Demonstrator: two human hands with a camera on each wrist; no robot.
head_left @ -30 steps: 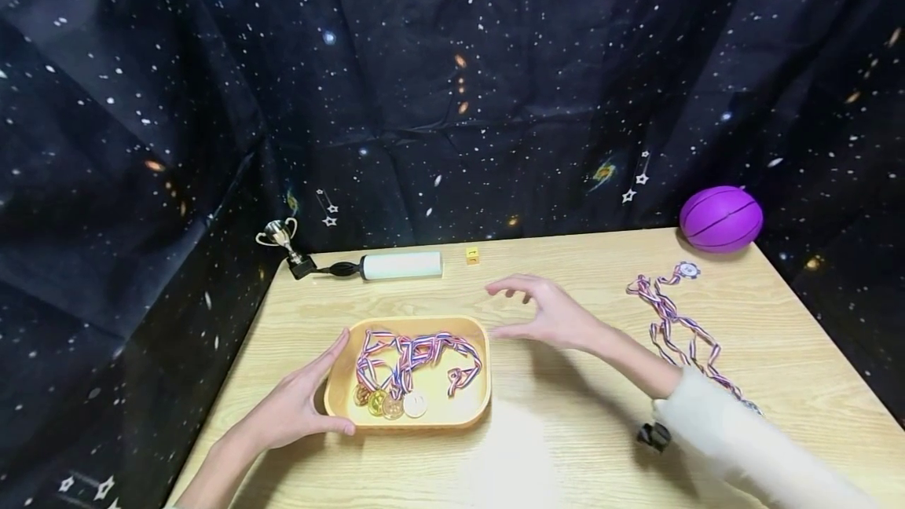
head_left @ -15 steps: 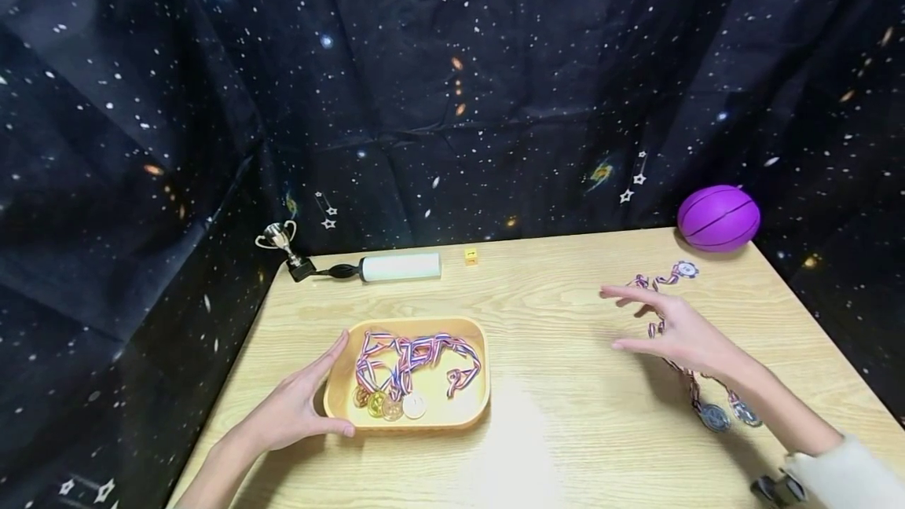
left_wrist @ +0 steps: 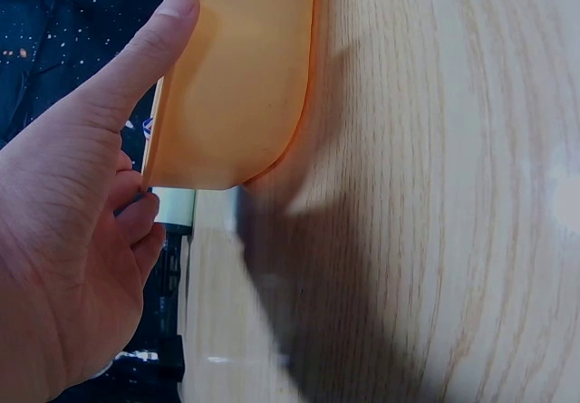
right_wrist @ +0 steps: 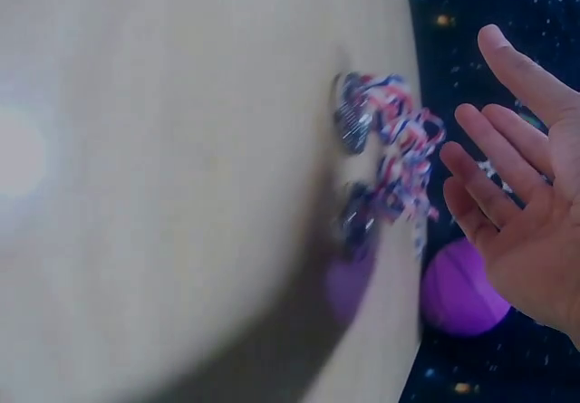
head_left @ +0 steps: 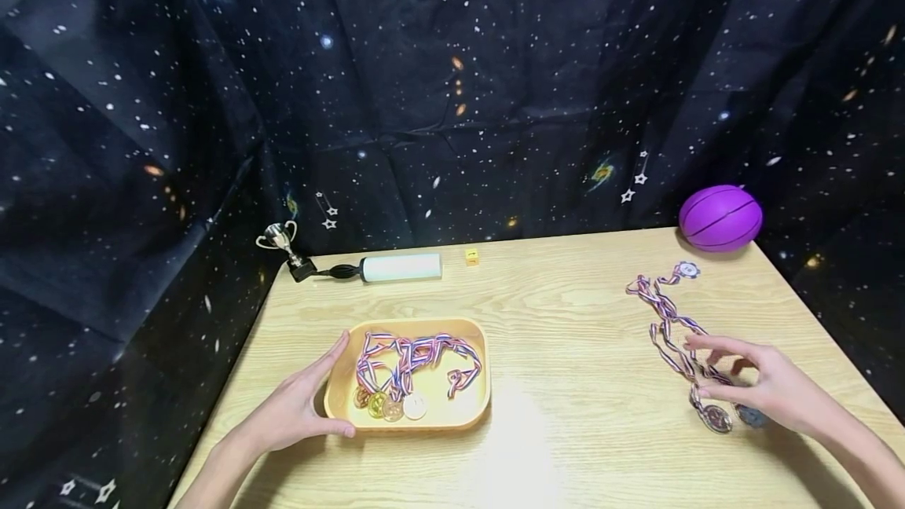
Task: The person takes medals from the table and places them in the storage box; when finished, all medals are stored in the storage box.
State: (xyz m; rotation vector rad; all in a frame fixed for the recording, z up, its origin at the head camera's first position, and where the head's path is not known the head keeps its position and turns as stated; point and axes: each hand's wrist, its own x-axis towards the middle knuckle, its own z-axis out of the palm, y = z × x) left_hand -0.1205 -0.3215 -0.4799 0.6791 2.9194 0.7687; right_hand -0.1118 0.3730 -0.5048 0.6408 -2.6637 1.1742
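Observation:
My left hand (head_left: 293, 407) grips the left end of a shallow orange plastic basket (head_left: 478, 415), its thumb on the near wall (left_wrist: 240, 77) and its fingers at the far side. Inside lie gold, bronze and pale medals (head_left: 392, 408) with striped ribbons (head_left: 424, 350). On the right, my right hand (head_left: 771, 383) hovers above silver-coloured medals (head_left: 716, 419), thumb and fingers apart and nothing held. One of these medals is partly hidden under the hand. Their tangled red, white and blue ribbons (head_left: 665, 309) stretch back towards another silver-coloured medal (head_left: 687, 269).
A purple ball (head_left: 721, 218) sits at the far right corner. Along the back edge are a small trophy cup (head_left: 283, 246) on a black base, a white hand pump (head_left: 401, 266) with black ends, and a yellow cube (head_left: 471, 257). A dark starry cloth (head_left: 438, 140) hangs behind the table.
My right hand has moved from beside the basket across to the right and nearer, over the silver-coloured medals. The left hand and the basket have stayed put.

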